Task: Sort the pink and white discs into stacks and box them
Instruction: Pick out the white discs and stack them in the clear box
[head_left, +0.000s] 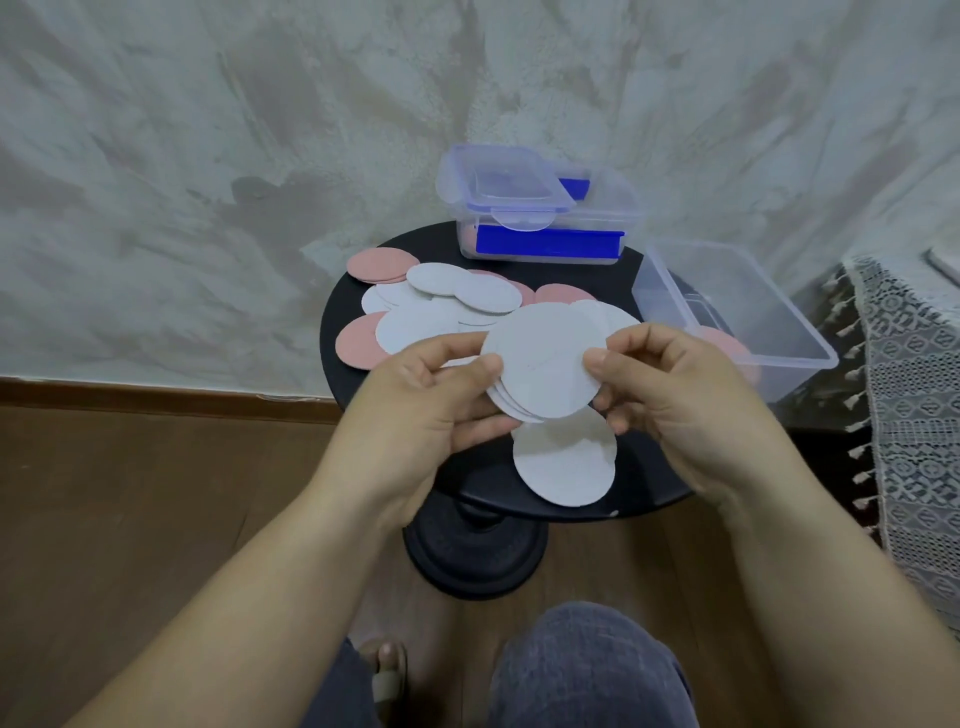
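Knee (587, 670) in grey trousers, sandalled foot (389, 670) at bottom. Above those, gripped from both sides over table: white stack (545, 364), slightly fanned. Left hand (431, 400) clamping left edge, thumb on top; right hand (675, 395) pinching right edge. Just beneath, flat near front rim of black round table (332, 322): single white disc (563, 462). Further back, loose discs (447, 306), pink and white, overlapping. To right, open clear box (810, 353), probably pink discs (722, 340) inside. Rearmost, blue-clipped box (545, 244), lid lying on top.

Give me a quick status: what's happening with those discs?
Left hand and right hand both grip a white stack above the table. Loose discs lie unsorted on it; pink ones in the clear box. Nothing blocking.
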